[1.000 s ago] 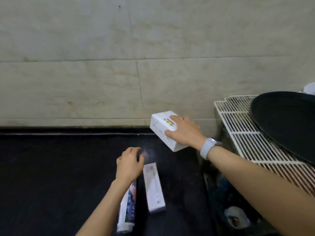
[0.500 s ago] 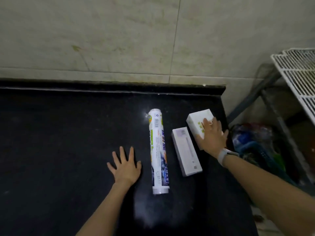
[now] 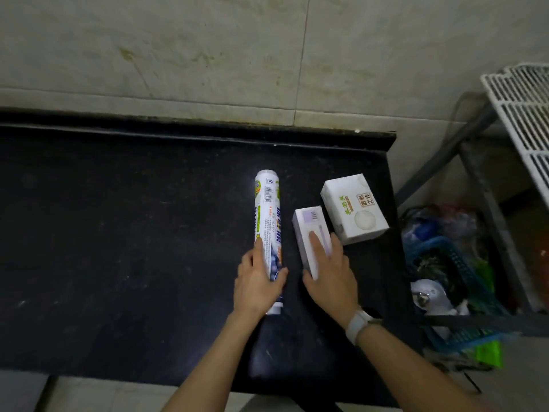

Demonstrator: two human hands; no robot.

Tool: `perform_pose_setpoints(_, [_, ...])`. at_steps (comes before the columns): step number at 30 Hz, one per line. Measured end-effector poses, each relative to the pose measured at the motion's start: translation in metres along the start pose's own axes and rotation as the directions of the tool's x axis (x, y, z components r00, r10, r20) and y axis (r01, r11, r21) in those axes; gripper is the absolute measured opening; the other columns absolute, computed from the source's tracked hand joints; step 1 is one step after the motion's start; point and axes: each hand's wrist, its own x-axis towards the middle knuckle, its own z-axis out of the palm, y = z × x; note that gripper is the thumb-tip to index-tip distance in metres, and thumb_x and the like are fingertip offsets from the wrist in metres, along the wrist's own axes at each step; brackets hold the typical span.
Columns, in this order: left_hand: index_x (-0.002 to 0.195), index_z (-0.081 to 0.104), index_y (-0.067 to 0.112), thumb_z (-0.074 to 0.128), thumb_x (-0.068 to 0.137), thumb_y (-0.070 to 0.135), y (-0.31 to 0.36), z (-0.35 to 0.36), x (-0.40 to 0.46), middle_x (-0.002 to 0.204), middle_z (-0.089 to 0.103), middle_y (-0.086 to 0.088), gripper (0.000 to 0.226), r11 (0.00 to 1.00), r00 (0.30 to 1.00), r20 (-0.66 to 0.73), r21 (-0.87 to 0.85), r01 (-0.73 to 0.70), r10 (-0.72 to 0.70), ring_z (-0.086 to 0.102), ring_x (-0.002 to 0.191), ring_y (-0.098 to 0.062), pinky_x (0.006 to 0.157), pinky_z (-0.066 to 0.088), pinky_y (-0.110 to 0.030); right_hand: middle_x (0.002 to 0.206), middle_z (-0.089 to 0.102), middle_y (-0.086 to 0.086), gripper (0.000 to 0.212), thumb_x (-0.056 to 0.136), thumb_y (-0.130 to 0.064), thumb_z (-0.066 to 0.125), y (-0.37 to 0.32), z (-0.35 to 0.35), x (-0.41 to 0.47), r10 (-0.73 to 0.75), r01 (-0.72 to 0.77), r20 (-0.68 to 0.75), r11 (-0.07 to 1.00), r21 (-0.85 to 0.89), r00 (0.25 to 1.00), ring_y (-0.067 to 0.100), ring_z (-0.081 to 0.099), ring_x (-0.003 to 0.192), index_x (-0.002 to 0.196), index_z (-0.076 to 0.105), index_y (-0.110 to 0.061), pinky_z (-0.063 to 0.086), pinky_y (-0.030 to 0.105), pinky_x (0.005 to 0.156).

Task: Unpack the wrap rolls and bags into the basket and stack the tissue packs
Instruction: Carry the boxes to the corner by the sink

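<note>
Head view shows both hands newly closed at centre, left hand [image 3: 258,282] gripping roll [image 3: 268,221], right hand [image 3: 329,270] fingers curled over slim box [image 3: 310,233], ready to lift.

Black counter [image 3: 118,233] against a tiled wall [image 3: 178,55].
We saw a white wire rack [image 3: 523,114] at the far right on a grey metal frame [image 3: 487,203]; below it lay clutter we could not make out, with a green scrap [image 3: 487,353] beside it.

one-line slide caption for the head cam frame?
Left hand grips wrap roll, right hand rests on slim box beside tissue box on black counter.
</note>
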Motion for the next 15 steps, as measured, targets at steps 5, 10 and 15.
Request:
perform_pose_setpoints(5, [0.141, 0.012, 0.036, 0.063, 0.073, 0.017, 0.006, 0.008, -0.001, 0.124, 0.044, -0.008, 0.087, 0.979, 0.992, 0.000, -0.161, 0.124, -0.126, 0.048, 0.108, -0.029, 0.086, 0.043, -0.036, 0.131, 0.036, 0.010, 0.074, 0.084, -0.035, 0.053, 0.019, -0.008, -0.003, 0.035, -0.063, 0.092, 0.941, 0.331, 0.995, 0.028, 0.045, 0.115, 0.141, 0.006, -0.045, 0.040, 0.034, 0.089])
perform_pose_setpoints(10, [0.122, 0.048, 0.024, 0.060, 0.079, -0.002, -0.028, -0.026, -0.028, 0.096, 0.064, 0.011, 0.052, 0.714, 0.981, 0.067, -0.677, 0.179, -0.182, 0.064, 0.082, 0.003, 0.067, 0.048, -0.006, 0.134, 0.035, 0.004, 0.074, 0.083, -0.028, 0.058, -0.009, 0.002, -0.016, -0.093, 0.031, 0.099, 0.865, 0.501, 0.991, 0.018, 0.043, 0.119, 0.140, 0.013, -0.045, 0.032, 0.025, 0.092])
perform_pose_setpoints(15, [0.097, 0.055, 0.042, 0.057, 0.078, -0.005, -0.090, -0.091, -0.097, 0.097, 0.065, 0.008, 0.051, 0.701, 0.972, -0.063, -0.704, 0.117, -0.226, 0.061, 0.088, -0.007, 0.074, 0.049, -0.008, 0.119, 0.032, -0.006, 0.075, 0.082, -0.025, 0.060, -0.089, 0.032, -0.042, -0.286, 0.151, 0.179, 0.831, 0.536, 0.941, 0.004, 0.037, 0.100, 0.141, 0.017, -0.040, 0.033, 0.023, 0.088])
